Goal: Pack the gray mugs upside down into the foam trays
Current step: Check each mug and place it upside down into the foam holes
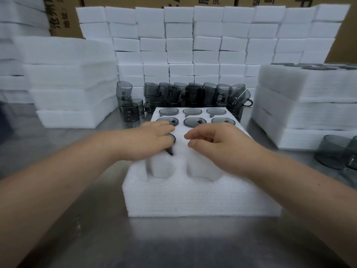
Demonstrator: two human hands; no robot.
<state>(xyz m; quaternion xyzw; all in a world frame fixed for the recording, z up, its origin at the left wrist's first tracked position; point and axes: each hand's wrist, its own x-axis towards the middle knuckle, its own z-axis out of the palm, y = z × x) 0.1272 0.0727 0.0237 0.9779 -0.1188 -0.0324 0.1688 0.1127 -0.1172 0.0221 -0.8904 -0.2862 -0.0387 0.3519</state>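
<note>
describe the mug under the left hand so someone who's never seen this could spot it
Find the white foam tray in the middle of the steel table. Its two far rows hold six upside-down mugs; one row nearer, on the left, sits the mug under the left hand. It alone has fingers covering it, its dark handle poking toward the viewer.

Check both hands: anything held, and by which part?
Nothing gripped. The left hand presses flat on the base of an upside-down gray mug in the foam tray; the right hand hovers over the tray, loosely curled, empty.
</note>
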